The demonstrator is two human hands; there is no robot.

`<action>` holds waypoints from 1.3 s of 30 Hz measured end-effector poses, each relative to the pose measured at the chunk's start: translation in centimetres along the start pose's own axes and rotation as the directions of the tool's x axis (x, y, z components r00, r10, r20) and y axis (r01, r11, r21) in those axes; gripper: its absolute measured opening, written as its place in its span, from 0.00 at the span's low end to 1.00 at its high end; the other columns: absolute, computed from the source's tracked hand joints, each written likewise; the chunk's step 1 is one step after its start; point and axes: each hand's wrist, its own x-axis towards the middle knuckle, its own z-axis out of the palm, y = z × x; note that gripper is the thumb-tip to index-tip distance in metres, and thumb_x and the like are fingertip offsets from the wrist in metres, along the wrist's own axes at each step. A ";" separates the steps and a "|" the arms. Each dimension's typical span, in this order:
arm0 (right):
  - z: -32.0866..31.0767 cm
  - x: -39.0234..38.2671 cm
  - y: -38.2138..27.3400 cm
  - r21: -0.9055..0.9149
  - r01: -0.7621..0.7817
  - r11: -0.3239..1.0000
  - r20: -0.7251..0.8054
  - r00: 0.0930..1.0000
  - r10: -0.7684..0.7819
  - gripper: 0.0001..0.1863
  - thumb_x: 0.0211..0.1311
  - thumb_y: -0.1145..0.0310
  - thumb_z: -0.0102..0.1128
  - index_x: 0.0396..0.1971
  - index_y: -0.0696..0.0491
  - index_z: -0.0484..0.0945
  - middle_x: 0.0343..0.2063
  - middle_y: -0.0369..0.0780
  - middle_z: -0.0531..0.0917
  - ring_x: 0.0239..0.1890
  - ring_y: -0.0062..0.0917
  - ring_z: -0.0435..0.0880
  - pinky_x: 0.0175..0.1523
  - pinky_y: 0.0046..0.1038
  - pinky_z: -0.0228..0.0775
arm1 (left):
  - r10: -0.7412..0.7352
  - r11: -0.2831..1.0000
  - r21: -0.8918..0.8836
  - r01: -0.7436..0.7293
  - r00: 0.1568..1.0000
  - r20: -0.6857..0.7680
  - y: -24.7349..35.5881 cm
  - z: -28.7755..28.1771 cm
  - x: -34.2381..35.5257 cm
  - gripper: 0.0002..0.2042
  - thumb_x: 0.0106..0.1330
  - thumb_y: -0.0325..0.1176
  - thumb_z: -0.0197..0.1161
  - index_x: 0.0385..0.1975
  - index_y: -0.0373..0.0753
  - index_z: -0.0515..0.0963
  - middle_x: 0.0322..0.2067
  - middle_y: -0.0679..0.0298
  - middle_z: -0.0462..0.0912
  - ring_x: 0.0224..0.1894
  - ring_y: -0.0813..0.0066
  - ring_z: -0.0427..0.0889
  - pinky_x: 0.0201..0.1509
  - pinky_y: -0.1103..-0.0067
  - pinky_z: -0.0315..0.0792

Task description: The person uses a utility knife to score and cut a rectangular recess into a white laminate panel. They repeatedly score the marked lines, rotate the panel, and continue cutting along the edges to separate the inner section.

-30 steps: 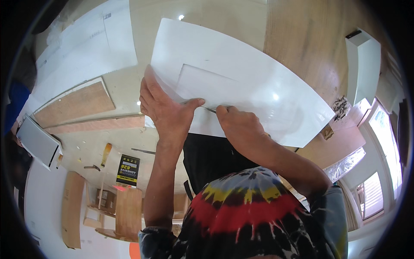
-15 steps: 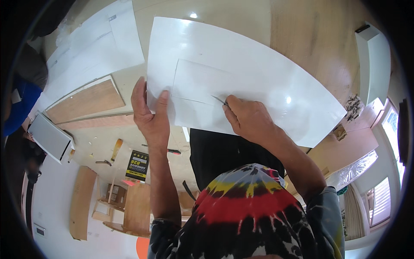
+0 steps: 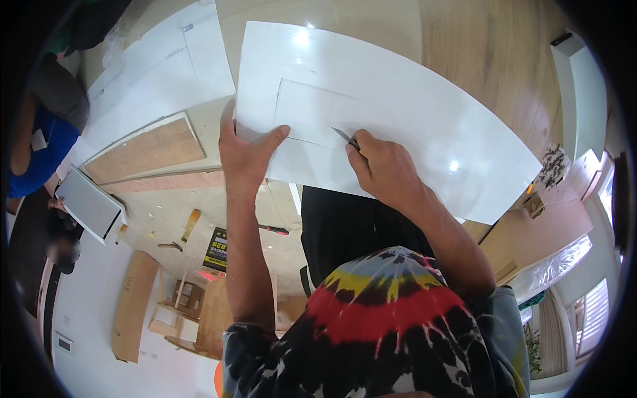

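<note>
A large white sheet (image 3: pixel 411 93) with a curved far edge lies before me. Thin lines on its left part outline a rectangle (image 3: pixel 312 113). At the sheet's left edge is my left hand (image 3: pixel 249 162), thumb on top and fingers around the edge, gripping it. My right hand (image 3: pixel 391 172) is closed round a utility knife (image 3: pixel 344 137). The blade points up and left, its tip over the sheet inside the outlined area; whether it touches the surface I cannot tell. Most of the knife's handle is hidden in my palm.
Another white sheet (image 3: pixel 159 69) and a brown-faced board (image 3: pixel 149 151) lie to the left. Below are a screwdriver (image 3: pixel 273 229), a wooden-handled tool (image 3: pixel 191 225) and a black-and-yellow box (image 3: pixel 216 249). A person in blue (image 3: pixel 40 152) is at the far left.
The view has shifted slightly, moving the scene to the right. The knife has lifted away from the lower line, showing more blade. My left hand still grips the sheet's left edge.
</note>
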 end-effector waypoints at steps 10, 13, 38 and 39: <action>0.5 -0.2 0.2 -0.024 0.046 0.999 -0.064 0.997 -0.047 0.12 0.73 0.64 0.56 0.31 0.57 0.73 0.17 0.49 0.79 0.23 0.49 0.81 0.32 0.47 0.73 | -0.065 0.998 -0.020 0.065 0.997 0.031 1.3 0.9 0.1 0.41 0.45 0.32 0.86 0.60 0.27 0.71 0.50 0.48 0.84 0.52 0.60 0.85 0.56 0.70 0.80; 0.7 0.0 0.1 -0.056 0.024 0.998 -0.063 0.998 -0.028 0.13 0.73 0.64 0.57 0.31 0.57 0.73 0.17 0.49 0.78 0.23 0.49 0.81 0.32 0.48 0.73 | -0.067 0.998 -0.007 0.068 0.997 0.023 2.0 1.5 0.3 0.36 0.47 0.26 0.83 0.57 0.27 0.71 0.47 0.49 0.85 0.49 0.60 0.86 0.53 0.71 0.82; 1.5 -24.7 20.9 0.868 -0.232 0.440 -0.389 0.235 0.891 0.20 0.73 0.56 0.63 0.47 0.58 0.72 0.37 0.42 0.80 0.18 0.18 0.76 0.29 0.31 0.85 | -0.038 0.970 -0.233 0.071 0.989 0.142 -3.7 -1.9 1.3 0.24 0.72 0.41 0.67 0.60 0.30 0.77 0.49 0.57 0.84 0.49 0.73 0.81 0.54 0.76 0.75; 1.8 -25.1 21.9 0.871 -0.200 0.448 -0.402 0.233 0.886 0.20 0.73 0.57 0.63 0.48 0.59 0.72 0.37 0.42 0.79 0.20 0.20 0.78 0.31 0.32 0.86 | -0.036 0.974 -0.216 0.062 0.992 0.122 -3.8 -1.7 1.2 0.24 0.72 0.41 0.66 0.60 0.29 0.77 0.50 0.57 0.84 0.50 0.72 0.81 0.54 0.76 0.75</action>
